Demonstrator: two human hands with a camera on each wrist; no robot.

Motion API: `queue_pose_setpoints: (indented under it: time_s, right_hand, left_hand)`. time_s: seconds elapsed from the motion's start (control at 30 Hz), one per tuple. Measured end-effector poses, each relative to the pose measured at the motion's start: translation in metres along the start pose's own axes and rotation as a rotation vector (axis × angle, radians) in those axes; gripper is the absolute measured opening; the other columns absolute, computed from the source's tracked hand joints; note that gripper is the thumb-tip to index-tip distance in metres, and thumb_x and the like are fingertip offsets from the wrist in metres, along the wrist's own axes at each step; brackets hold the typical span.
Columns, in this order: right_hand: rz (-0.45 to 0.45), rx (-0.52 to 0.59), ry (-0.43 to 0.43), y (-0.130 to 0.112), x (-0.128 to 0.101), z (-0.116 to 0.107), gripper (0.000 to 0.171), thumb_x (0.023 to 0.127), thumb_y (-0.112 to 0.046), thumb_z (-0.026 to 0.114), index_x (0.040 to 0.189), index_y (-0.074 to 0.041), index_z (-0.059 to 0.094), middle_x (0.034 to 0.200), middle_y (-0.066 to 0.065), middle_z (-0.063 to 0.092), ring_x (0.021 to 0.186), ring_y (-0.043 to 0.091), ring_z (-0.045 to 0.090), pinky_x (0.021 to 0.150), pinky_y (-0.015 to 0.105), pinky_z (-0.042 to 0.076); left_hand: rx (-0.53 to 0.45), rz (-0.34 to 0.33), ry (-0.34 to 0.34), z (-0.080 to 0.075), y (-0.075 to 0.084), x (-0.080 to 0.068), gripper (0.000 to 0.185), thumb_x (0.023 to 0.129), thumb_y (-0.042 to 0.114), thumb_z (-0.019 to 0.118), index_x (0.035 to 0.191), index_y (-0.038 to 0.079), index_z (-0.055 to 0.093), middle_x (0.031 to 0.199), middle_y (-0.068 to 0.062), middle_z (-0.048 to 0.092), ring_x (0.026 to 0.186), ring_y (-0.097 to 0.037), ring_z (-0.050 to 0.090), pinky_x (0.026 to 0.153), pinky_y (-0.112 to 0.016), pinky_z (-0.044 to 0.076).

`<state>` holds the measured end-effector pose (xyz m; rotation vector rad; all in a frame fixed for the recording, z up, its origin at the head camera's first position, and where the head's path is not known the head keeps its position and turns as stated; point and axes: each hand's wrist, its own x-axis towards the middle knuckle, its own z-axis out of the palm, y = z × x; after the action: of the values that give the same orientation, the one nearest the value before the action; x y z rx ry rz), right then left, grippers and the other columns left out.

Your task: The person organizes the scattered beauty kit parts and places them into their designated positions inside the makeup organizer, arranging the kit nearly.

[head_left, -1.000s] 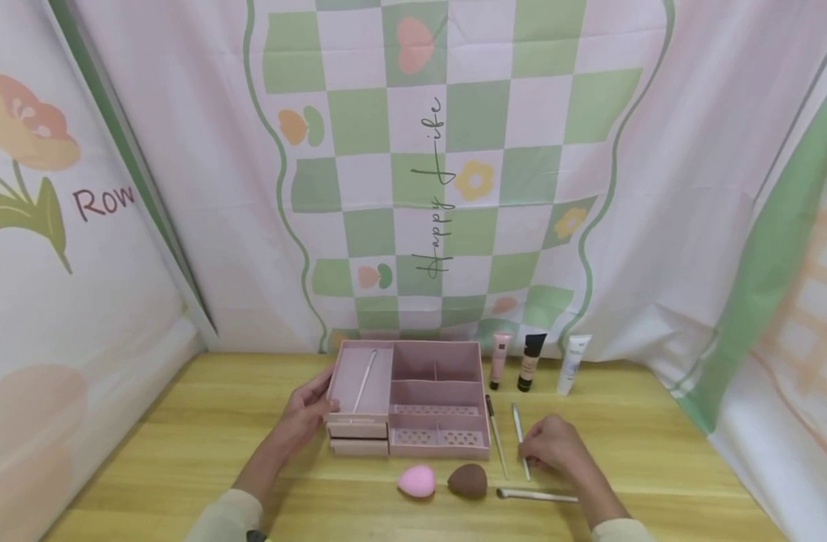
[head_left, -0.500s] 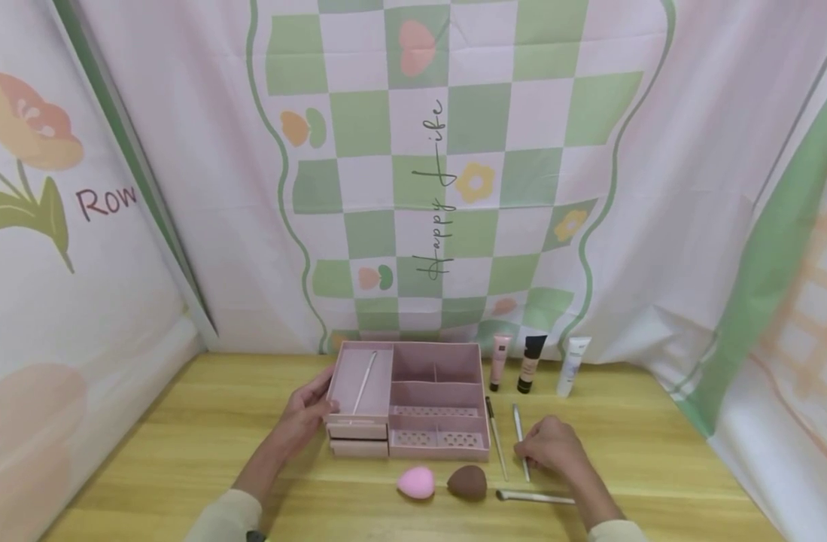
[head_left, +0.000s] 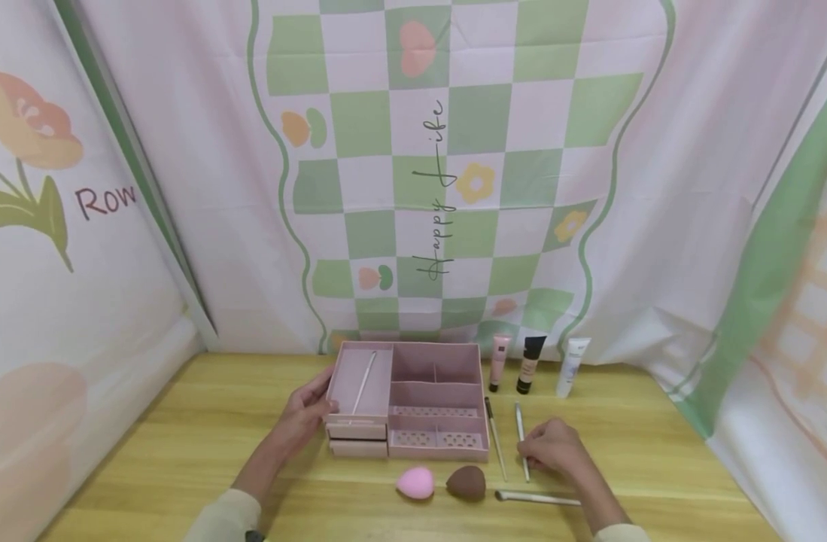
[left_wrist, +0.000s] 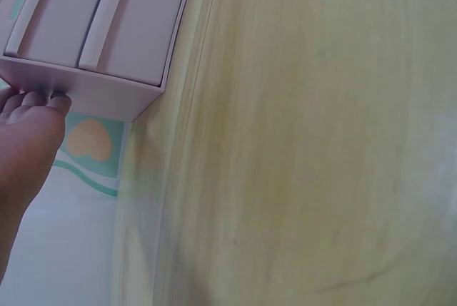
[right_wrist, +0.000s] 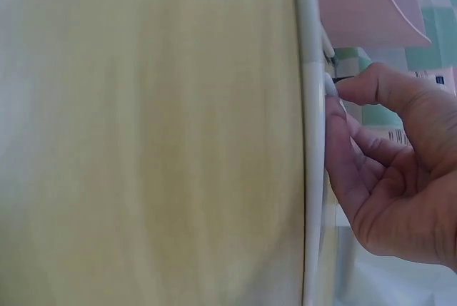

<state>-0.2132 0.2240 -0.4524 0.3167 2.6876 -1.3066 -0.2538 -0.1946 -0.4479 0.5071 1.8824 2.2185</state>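
At the pink makeup organizer [head_left: 440, 382], my left hand [head_left: 302, 414] holds the left side, thumb at the rim near the front. In the left wrist view, the fingers [left_wrist: 56, 104] touch the organizer's side wall [left_wrist: 107, 93], next to two drawers. Thumb and forefinger of my right hand [head_left: 551, 446] pinch a slim makeup brush [head_left: 520, 425] lying on the table. In the right wrist view, a white end shows between those fingertips [right_wrist: 341, 108]. Close by lie a dark-tipped brush [head_left: 496, 438] and a thicker white brush [head_left: 536, 497].
A thin white brush [head_left: 364, 380] lies on the organizer's left top. Before the organizer sit a pink makeup sponge [head_left: 415, 482] and a brown one [head_left: 466, 482]. Pink [head_left: 499, 363], black-capped [head_left: 530, 365] and white [head_left: 573, 366] tubes stand behind, near the curtain [head_left: 427, 150].
My right hand has shifted only very slightly and keeps its pinch at the brush, whose top end has edged a little to the right. My left hand stays at the organizer.
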Motion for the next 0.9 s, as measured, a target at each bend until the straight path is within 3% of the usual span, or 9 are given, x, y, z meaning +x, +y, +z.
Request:
queue_pose_setpoints:
  time_s: [0.17, 0.5, 0.73, 0.9]
  right_hand:
    - [0.035, 0.057, -0.032, 0.004, 0.005, -0.002, 0.017, 0.073, -0.004, 0.071, 0.087, 0.005, 0.071, 0.068, 0.009, 0.069, 0.056, 0.013, 0.061, 0.053, 0.022, 0.056]
    - [0.014, 0.107, -0.089, 0.005, 0.005, -0.007, 0.020, 0.076, -0.003, 0.069, 0.092, 0.008, 0.070, 0.072, 0.010, 0.069, 0.062, 0.015, 0.062, 0.058, 0.024, 0.059]
    - [-0.046, 0.180, -0.165, 0.010, 0.004, -0.012, 0.026, 0.078, -0.002, 0.065, 0.098, 0.015, 0.066, 0.075, 0.009, 0.070, 0.066, 0.014, 0.064, 0.063, 0.025, 0.062]
    - [-0.024, 0.240, -0.174, 0.012, 0.004, -0.011, 0.027, 0.080, -0.001, 0.063, 0.101, 0.016, 0.064, 0.080, 0.010, 0.070, 0.069, 0.013, 0.066, 0.067, 0.025, 0.063]
  left_hand:
    - [0.001, 0.000, -0.002, -0.001, -0.001, 0.000, 0.076, 0.090, -0.004, 0.051, 0.155, -0.001, 0.011, 0.165, -0.019, 0.004, 0.152, -0.032, 0.008, 0.112, -0.017, 0.032]
    - [-0.002, 0.005, -0.004, -0.002, -0.002, 0.000, 0.076, 0.090, -0.003, 0.051, 0.155, -0.001, 0.011, 0.165, -0.019, 0.003, 0.152, -0.032, 0.007, 0.113, -0.017, 0.031]
    - [-0.002, -0.005, 0.001, -0.002, -0.002, 0.000, 0.076, 0.090, -0.003, 0.051, 0.155, 0.000, 0.011, 0.165, -0.018, 0.004, 0.152, -0.032, 0.008, 0.113, -0.017, 0.031]
    - [0.009, -0.017, 0.007, -0.001, 0.000, 0.001, 0.076, 0.090, -0.002, 0.052, 0.155, 0.002, 0.012, 0.166, -0.016, 0.005, 0.153, -0.030, 0.008, 0.115, -0.020, 0.028]
